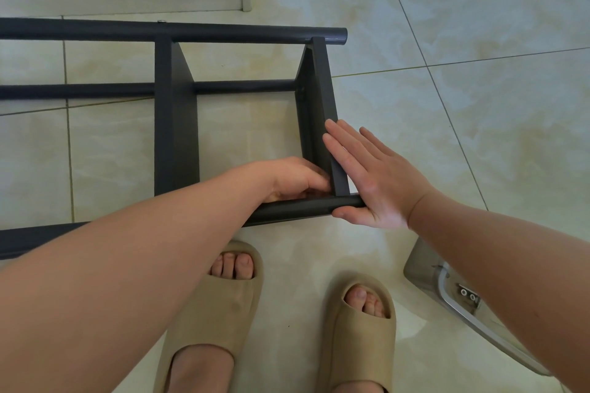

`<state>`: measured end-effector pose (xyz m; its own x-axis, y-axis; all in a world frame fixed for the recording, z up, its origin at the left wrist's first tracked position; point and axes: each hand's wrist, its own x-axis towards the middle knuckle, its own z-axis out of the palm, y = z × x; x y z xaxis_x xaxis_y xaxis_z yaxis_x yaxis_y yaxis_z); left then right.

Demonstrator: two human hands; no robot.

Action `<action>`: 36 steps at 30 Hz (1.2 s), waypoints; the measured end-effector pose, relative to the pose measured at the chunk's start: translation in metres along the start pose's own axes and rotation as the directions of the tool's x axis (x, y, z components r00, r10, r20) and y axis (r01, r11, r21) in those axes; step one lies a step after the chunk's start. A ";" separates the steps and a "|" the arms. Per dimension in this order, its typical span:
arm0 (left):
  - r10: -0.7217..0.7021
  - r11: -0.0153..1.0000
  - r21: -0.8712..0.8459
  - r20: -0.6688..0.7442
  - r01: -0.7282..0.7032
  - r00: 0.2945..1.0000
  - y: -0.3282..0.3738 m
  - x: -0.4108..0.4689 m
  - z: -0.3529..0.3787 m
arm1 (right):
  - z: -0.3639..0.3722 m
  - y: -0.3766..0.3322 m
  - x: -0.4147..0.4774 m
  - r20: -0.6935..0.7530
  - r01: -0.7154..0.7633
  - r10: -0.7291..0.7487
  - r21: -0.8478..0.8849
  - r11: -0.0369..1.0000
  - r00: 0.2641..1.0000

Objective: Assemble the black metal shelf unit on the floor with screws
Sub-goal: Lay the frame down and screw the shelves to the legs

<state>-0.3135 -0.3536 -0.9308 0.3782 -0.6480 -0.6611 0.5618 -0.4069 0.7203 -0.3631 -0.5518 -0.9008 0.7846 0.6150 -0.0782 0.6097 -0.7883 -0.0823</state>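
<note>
Now: fingers (343, 150) of our right hand (373, 179) lie straight and together, pressing the black metal end panel (321, 89). Our left hand (293, 177) curls inside the corner, contents hidden. The black metal shelf unit (174, 124) lies on the pale tiled floor (463, 112). We should brace the panel square while threading.

Through the headcam I saw bare forearms (127, 265) and tan, chunky open-toed slides (207, 313) on both feet.

Head-worn, looking steeply down, close.
</note>
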 end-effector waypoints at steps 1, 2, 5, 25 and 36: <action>0.003 1.000 -0.014 -0.001 -0.003 1.000 -0.001 0.000 0.000 | 0.000 0.000 0.000 -0.001 0.001 -0.001 -0.001 1.000 1.000; 0.007 1.000 -0.029 0.006 -0.007 1.000 -0.001 0.000 0.000 | 0.000 0.000 0.000 -0.002 0.002 -0.002 -0.003 1.000 1.000; 0.003 0.996 -0.091 0.031 0.000 1.000 -0.001 0.000 0.000 | 0.000 0.000 0.000 -0.005 0.003 -0.003 -0.003 1.000 1.000; -0.003 0.993 -0.117 0.056 0.010 0.998 -0.002 0.000 0.000 | 0.000 -0.001 0.000 -0.002 0.001 -0.001 0.005 1.000 1.000; -0.026 0.997 -0.073 0.053 0.029 0.998 0.001 -0.002 0.002 | 0.002 0.000 -0.001 -0.013 0.002 -0.001 0.032 0.999 1.000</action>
<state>-0.3152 -0.3537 -0.9281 0.3243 -0.6706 -0.6672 0.6251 -0.3775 0.6832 -0.3639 -0.5526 -0.9024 0.7853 0.6157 -0.0654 0.6070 -0.7864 -0.1146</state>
